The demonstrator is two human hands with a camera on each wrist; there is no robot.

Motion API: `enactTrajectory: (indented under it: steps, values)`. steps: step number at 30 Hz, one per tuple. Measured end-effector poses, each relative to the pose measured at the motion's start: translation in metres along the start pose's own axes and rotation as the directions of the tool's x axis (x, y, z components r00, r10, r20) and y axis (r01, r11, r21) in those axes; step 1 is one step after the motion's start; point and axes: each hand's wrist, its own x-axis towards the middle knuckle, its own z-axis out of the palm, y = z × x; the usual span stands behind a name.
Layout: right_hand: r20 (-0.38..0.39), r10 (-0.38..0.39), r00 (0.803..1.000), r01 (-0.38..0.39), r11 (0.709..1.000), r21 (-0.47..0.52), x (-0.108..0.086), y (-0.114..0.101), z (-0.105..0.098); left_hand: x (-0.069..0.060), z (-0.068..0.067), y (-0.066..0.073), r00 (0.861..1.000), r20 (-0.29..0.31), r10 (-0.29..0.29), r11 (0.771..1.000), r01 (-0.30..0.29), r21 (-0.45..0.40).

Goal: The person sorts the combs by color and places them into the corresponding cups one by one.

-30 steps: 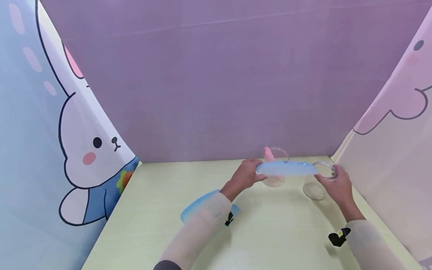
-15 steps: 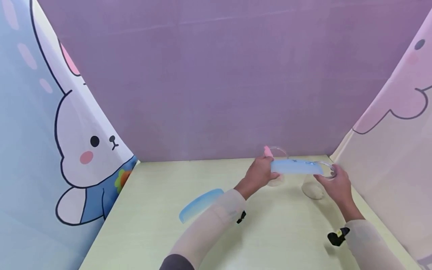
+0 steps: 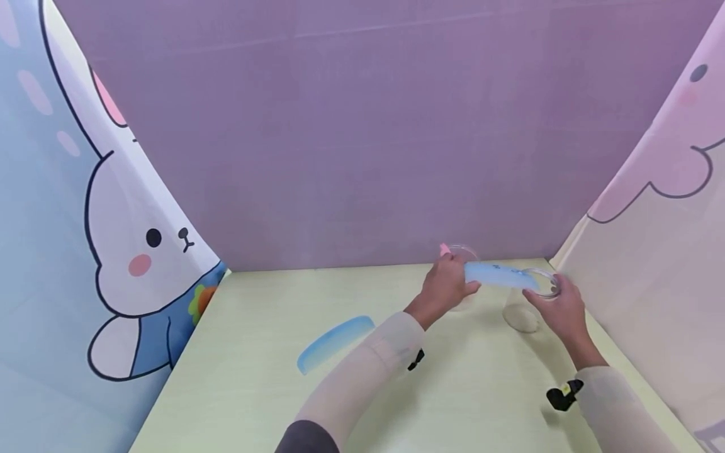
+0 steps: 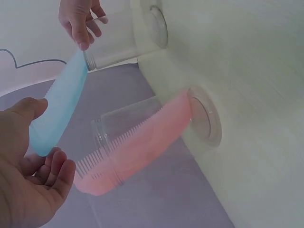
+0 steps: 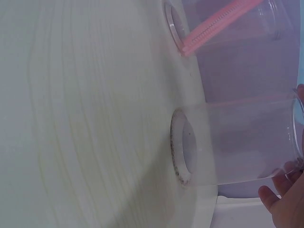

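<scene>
A light blue comb (image 3: 498, 275) is gripped at one end by the left hand (image 3: 444, 284); its other end is at the rim of a clear jar (image 3: 520, 311). The right hand (image 3: 563, 308) holds that jar's rim. In the left wrist view the blue comb (image 4: 64, 102) slopes between the left hand (image 4: 35, 175) and the jar's mouth, where the right hand (image 4: 80, 21) is. A pink comb (image 4: 147, 142) leans inside a second clear jar (image 4: 128, 116). Seen from the right wrist, the held jar (image 5: 237, 142) stands upright on the table.
Another blue comb (image 3: 334, 343) lies on the pale table (image 3: 255, 327), left of the left forearm. A purple backdrop (image 3: 340, 157) rises behind the table, with printed cloth (image 3: 130, 251) at the left and more at the right.
The left hand has moved right with the comb, which now tilts down toward the right jar's mouth. The right hand stays at that jar's rim. The left forearm no longer covers the comb on the table.
</scene>
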Motion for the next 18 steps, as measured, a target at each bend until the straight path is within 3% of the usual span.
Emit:
enactTrajectory:
  steps: [6,10,12,15,18]
  values:
    - [-0.024,-0.015,1.0,0.015,1.0,-0.009,0.001,0.0,-0.001,0.004,0.001,0.015,0.998,-0.063,0.019,1.0,-0.019,-0.005]
    - [-0.019,-0.012,1.0,0.012,1.0,-0.012,0.001,0.0,-0.001,0.006,-0.001,0.027,0.997,-0.074,0.004,0.995,-0.011,-0.097]
    - [-0.017,-0.008,1.0,0.008,1.0,-0.016,0.002,0.0,0.0,0.007,-0.002,0.031,0.998,-0.065,0.002,0.982,-0.015,-0.187]
    - [-0.015,-0.002,1.0,0.001,1.0,-0.03,0.001,0.0,0.0,0.008,-0.005,0.036,0.999,-0.019,0.034,0.941,-0.038,-0.337]
    - [-0.016,0.005,1.0,-0.006,0.999,-0.039,0.001,0.001,0.0,0.007,-0.006,0.037,0.996,0.038,0.079,0.914,-0.057,-0.401]
